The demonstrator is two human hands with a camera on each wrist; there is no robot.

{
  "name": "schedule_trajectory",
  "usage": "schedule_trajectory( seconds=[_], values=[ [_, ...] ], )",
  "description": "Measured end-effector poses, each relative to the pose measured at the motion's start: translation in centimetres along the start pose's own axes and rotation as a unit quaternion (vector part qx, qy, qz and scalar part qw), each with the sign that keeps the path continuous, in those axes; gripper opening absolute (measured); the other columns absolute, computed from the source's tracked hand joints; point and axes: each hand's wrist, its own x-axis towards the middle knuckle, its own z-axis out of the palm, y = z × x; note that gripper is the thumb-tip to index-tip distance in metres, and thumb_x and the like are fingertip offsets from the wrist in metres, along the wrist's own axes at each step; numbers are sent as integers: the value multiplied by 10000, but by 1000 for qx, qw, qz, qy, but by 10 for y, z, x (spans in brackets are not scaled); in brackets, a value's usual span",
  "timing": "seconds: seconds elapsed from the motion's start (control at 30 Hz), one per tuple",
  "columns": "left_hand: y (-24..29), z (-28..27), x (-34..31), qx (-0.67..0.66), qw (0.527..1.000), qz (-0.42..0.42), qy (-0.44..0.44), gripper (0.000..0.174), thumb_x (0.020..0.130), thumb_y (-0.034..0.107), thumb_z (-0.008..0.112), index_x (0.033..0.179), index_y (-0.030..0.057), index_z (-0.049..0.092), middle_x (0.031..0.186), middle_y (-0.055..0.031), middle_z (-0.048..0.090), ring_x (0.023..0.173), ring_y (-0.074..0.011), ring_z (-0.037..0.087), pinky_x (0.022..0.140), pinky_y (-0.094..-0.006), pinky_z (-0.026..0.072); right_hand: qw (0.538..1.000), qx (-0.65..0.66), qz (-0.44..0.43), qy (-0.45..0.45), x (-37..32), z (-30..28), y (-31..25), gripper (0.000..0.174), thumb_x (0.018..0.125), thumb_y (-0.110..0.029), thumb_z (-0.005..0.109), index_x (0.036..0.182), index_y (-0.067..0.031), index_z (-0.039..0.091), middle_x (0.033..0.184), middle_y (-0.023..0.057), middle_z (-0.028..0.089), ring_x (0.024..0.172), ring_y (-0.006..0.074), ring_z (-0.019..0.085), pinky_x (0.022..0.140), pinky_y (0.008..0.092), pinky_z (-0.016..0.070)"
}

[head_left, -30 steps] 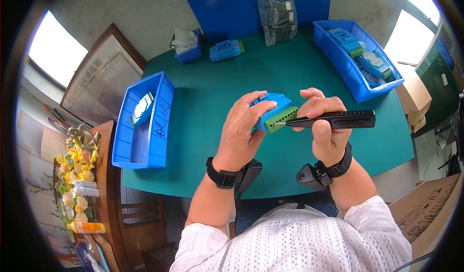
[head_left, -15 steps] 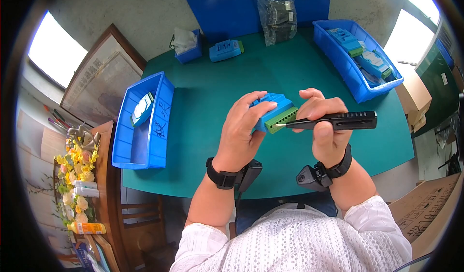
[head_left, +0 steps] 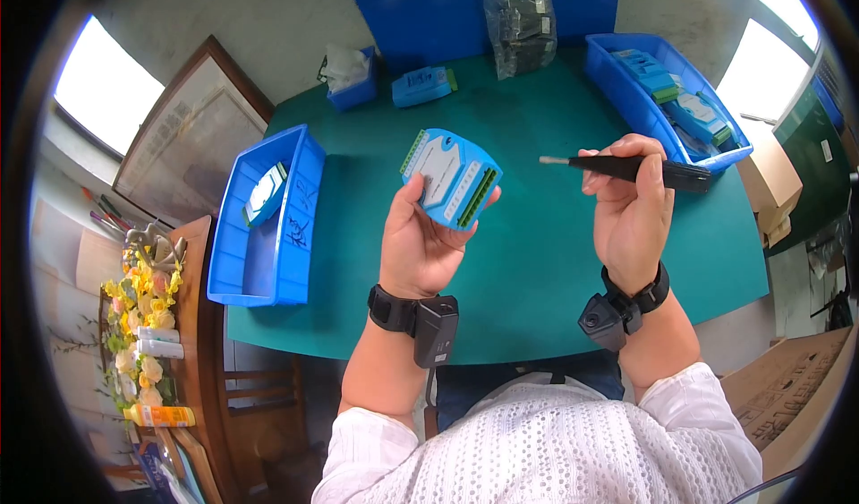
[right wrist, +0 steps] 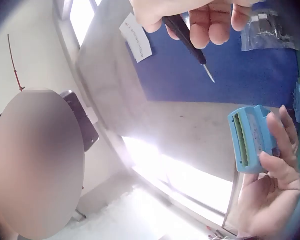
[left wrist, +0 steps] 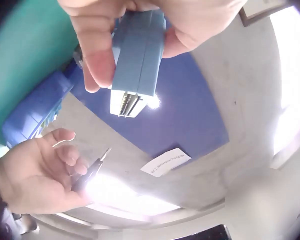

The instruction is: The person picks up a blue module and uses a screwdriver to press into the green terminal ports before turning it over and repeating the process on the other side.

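Note:
Over the table's middle, my left hand (head_left: 416, 249) holds a blue module (head_left: 455, 175) by its lower edge, thumb on one side and fingers on the other. Its white labelled face is turned up, with green terminal strips along two opposite ends. In the left wrist view the blue casing (left wrist: 138, 55) appears edge-on between thumb and fingers. To the right, my right hand (head_left: 626, 226) grips a black screwdriver (head_left: 687, 178), its metal tip pointing left, apart from the module. The right wrist view shows the screwdriver (right wrist: 190, 45) and, below it, the module (right wrist: 249, 142).
A blue bin (head_left: 300, 226) with one module (head_left: 266, 195) stands left on the green table (head_left: 537, 307). Another bin (head_left: 617, 101) with several modules is back right. At the back are another module (head_left: 420, 88), a small blue box (head_left: 356, 97) and a plastic bag (head_left: 523, 29).
The screwdriver has come away from the module's green terminal strip as my right hand moved right. My left hand has lowered slightly and turned the module so its labelled face shows.

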Motion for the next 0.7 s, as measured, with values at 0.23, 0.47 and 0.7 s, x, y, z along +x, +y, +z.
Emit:
schedule_trajectory(
  seconds=[0.23, 0.47, 0.7],
  values=[
    [-5, 4, 1, -31, 999, -9, 41, 469, 880, 214, 503, 1242, -51, 367, 1191, -299, 443, 1053, -400, 520, 649, -318, 598, 985, -134, -50, -99, -9, -4, 5, 299, 891, -259, 531, 978, 26, 505, 928, 106, 536, 735, 147, 619, 722, 250, 487],
    [-7, 7, 1, -21, 999, 2, 39, 473, 906, 277, 476, 1234, -45, 364, 1149, -274, 480, 1013, -371, 553, 631, -281, 597, 982, -143, -56, -110, -9, -5, 7, 306, 879, -247, 552, 996, 31, 505, 962, 100, 518, 759, 169, 629, 687, 246, 515],
    [-8, 8, 1, 3, 999, -1, 40, 454, 912, 311, 462, 1220, -12, 378, 1096, -228, 542, 986, -349, 575, 619, -249, 595, 979, -156, -71, -111, -9, -7, 9, 287, 887, -240, 537, 990, 27, 508, 960, 94, 514, 758, 175, 629, 710, 257, 503]
  ],
)
